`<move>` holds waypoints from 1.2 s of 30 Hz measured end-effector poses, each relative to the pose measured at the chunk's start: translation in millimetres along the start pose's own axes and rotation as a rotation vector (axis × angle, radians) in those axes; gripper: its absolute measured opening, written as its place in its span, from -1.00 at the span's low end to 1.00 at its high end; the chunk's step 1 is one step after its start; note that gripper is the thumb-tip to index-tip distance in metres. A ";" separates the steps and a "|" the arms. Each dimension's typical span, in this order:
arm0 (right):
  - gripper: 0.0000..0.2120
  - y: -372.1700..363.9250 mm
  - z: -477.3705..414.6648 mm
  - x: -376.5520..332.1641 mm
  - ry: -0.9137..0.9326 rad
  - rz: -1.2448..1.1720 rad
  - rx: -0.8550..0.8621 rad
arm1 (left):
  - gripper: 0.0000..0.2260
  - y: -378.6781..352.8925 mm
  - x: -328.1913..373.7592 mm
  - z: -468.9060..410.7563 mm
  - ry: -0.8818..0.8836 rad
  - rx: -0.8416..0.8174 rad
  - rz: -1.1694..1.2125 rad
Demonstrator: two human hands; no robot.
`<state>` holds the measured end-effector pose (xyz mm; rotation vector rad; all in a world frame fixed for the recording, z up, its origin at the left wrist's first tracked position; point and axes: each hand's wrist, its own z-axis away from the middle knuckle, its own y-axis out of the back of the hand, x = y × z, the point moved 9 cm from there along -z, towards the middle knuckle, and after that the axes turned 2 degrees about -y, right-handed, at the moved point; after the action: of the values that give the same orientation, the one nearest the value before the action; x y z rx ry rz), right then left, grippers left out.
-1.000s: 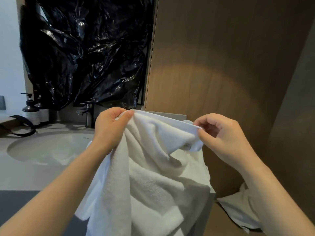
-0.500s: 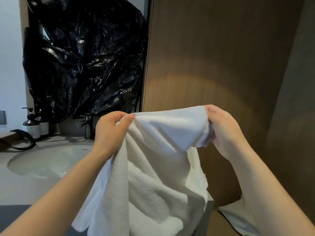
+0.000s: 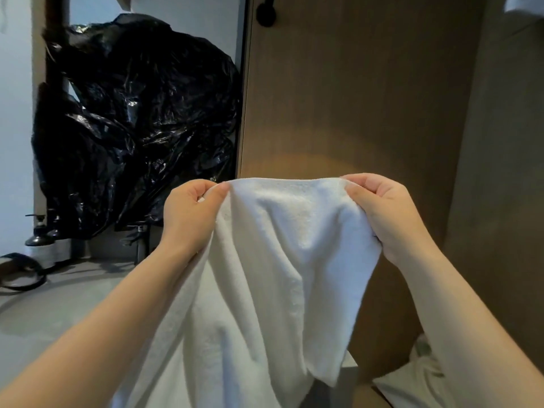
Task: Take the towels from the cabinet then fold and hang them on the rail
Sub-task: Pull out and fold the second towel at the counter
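Both hands, left (image 3: 192,214) and right (image 3: 385,213), pinch the towel's (image 3: 273,275) top edge, held apart. Its lower part runs out of frame.

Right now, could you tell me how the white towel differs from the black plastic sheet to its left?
The towel is white and matte; the plastic sheet is black and glossy. The towel hangs pinched by the left hand and right hand; the plastic sheet hangs untouched. Both drape in folds.
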<state>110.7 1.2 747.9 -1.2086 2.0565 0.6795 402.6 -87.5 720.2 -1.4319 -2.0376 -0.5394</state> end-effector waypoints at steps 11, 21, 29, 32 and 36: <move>-0.73 -53.4 -51.1 78.5 -0.111 -0.111 0.047 | -0.84 -86.5 -65.6 -47.5 -0.032 -0.026 -0.194; -0.47 -133.7 31.3 163.9 -0.467 -0.256 -0.634 | -0.83 -58.0 -141.5 35.8 0.276 -0.152 -0.108; -0.79 -123.9 39.4 132.4 -0.114 -0.056 -0.413 | -0.63 -46.7 -114.4 82.3 0.213 -0.248 0.088; -0.89 -118.6 50.9 124.7 -0.077 -0.050 -0.383 | -0.60 -48.5 -108.2 100.8 0.229 -0.268 0.194; -0.99 -105.8 68.4 123.7 -0.100 -0.036 -0.263 | -0.64 -50.2 -100.5 111.6 0.248 -0.298 0.282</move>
<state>178.4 -65.8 599.2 -1.3241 1.9017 0.9964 355.1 -105.7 570.3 -1.6953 -1.5766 -0.8762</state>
